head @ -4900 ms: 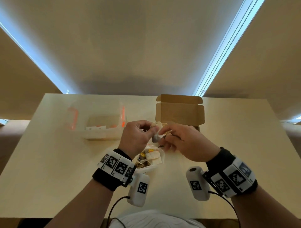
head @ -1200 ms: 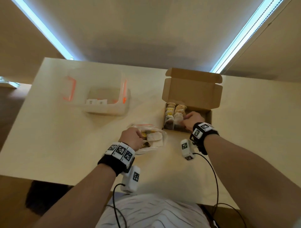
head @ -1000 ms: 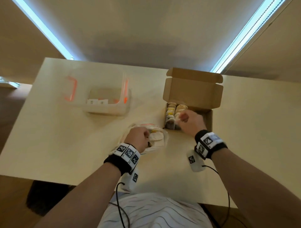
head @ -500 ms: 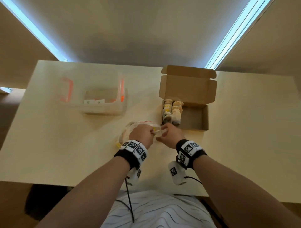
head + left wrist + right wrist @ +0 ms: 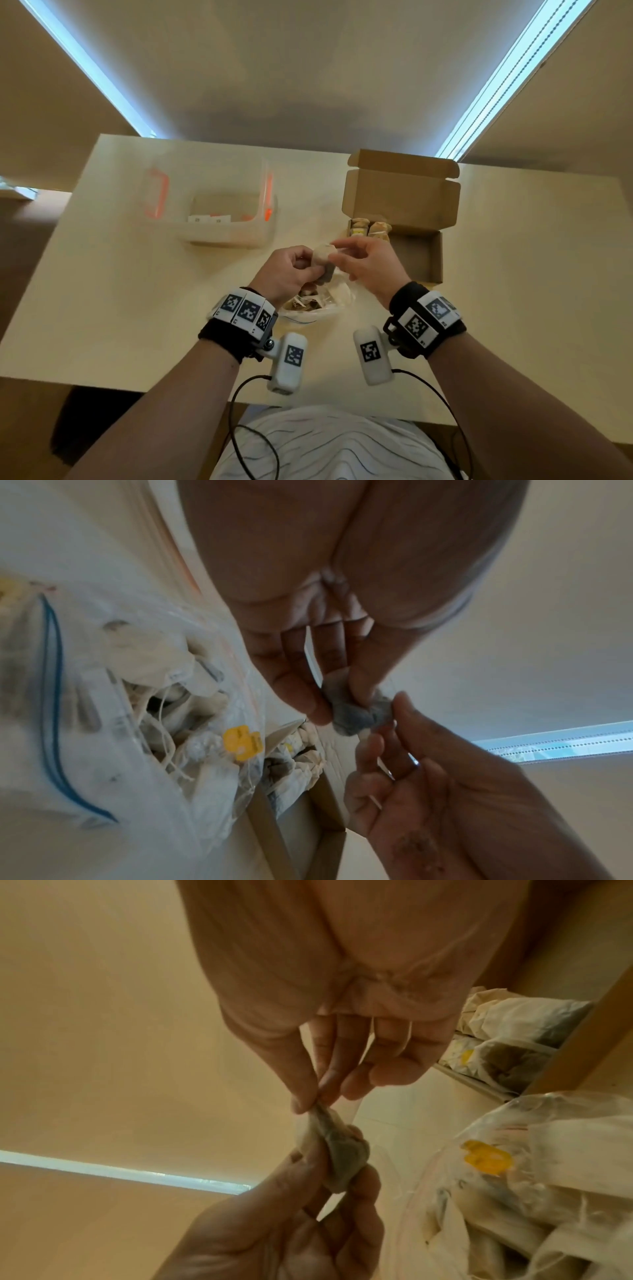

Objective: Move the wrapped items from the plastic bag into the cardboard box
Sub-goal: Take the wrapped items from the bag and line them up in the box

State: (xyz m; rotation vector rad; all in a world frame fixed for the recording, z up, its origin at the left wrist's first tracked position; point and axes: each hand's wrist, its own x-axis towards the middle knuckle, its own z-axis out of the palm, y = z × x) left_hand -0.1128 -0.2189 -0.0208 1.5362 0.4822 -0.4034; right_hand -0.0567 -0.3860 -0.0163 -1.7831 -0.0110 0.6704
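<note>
Both hands hold one wrapped item [image 5: 322,262], a small greyish pouch in clear wrap, above the plastic bag [image 5: 317,303]. My left hand [image 5: 291,270] grips its lower part [image 5: 354,715] between thumb and fingers. My right hand [image 5: 363,260] pinches its top edge [image 5: 320,1112] with thumb and forefinger. The bag lies on the table under the hands, with several wrapped items [image 5: 192,718] and a yellow tag [image 5: 241,741] inside. The open cardboard box [image 5: 424,253] stands just behind my right hand, with wrapped items [image 5: 370,228] packed in its left part.
A clear plastic container [image 5: 219,212] with orange clips stands at the back left of the pale table [image 5: 531,274]. The box lid [image 5: 400,195] stands upright behind the box. Cables hang from the wrist cameras near the table's front edge.
My right hand came back from the box to the bag. Both hands then rose from the bag with one wrapped item held between them.
</note>
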